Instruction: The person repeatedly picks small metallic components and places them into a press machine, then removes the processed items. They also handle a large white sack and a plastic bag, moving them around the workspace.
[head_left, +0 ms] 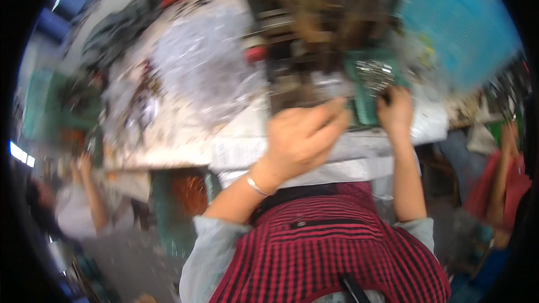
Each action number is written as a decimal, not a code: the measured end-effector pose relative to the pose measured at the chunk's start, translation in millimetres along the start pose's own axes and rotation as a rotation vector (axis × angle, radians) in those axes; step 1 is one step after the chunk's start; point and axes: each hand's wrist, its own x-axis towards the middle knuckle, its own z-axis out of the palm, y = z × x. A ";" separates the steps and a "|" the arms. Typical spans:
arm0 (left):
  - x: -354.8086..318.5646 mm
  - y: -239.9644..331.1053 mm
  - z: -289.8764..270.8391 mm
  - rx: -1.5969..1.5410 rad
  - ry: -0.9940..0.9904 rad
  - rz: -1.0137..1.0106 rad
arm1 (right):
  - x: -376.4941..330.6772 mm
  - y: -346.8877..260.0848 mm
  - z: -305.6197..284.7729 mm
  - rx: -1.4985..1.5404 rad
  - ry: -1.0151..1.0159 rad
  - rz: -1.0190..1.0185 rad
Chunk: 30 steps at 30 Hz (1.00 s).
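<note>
My left hand [306, 137], with a silver bangle at its wrist, is raised in front of a dark bench machine [320, 28]. Its thumb and fingers are drawn together in a pinch; blur hides whatever is between them. To the right, my right hand [397, 113] reaches over the near right edge of a green tray [366, 109]. Small shiny metal pieces [375, 74] lie heaped in that tray. The right fingers curl down beside the pieces, and their tips are too blurred to show what they grip.
Clear plastic bags [202, 62] cover the bench's left part. A blue perforated basket [463, 28] stands back right. Below the bench at left is a green bin [179, 207] with orange contents. Other people work at far left [92, 207] and far right [499, 185].
</note>
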 end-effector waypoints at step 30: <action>-137.9 -117.2 -92.0 0.552 -0.060 -0.721 | -49.9 -31.2 -72.6 0.590 0.091 0.182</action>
